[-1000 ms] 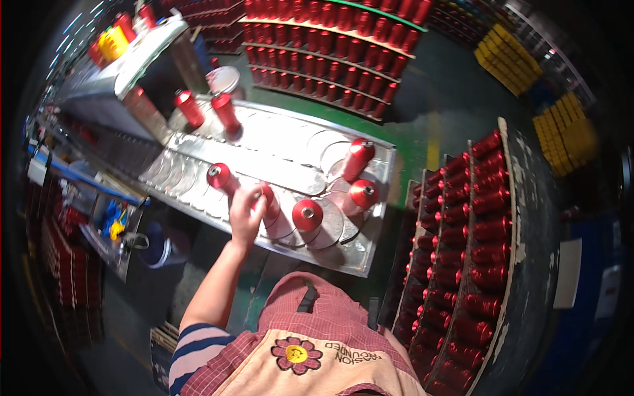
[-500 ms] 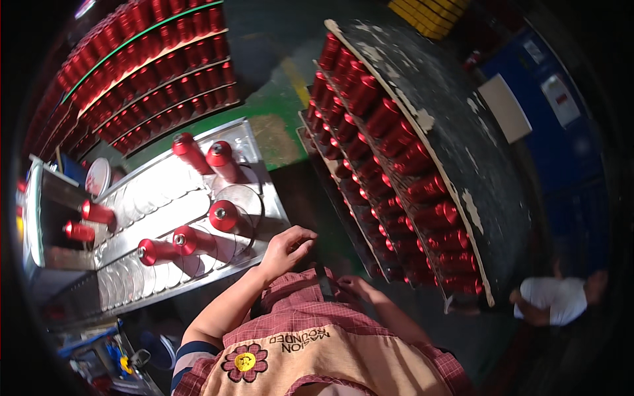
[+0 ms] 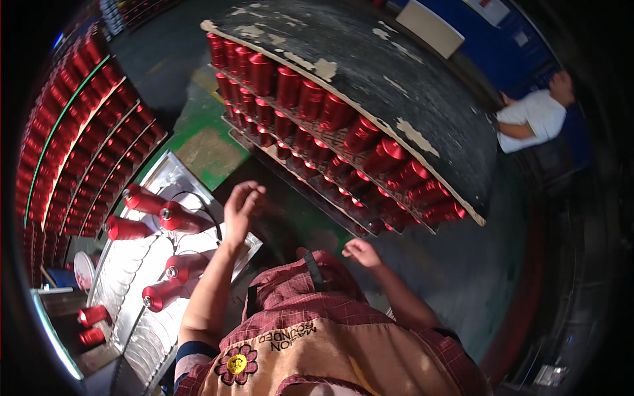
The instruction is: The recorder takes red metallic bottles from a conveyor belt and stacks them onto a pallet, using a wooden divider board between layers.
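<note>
Standing L of hands [image 3: 240,208]: red btls [image 3: 185,219]

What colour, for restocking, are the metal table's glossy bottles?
Glossy red bottles, clearest in the head view.

Glossy red cylindrical metal bottles [image 3: 189,221] stand in two places

Five are grouped at the near end of a silvery metal conveyor [image 3: 142,333], their round shoulders tapering to narrow necks with pale rims. Some overlap in view, so whether they touch cannot be told. Two more are well apart, toward the lower left. Others, red and shiny too, fill a dark-topped tiered rack [image 3: 370,72] in close rows, necks downward in the view.
</note>
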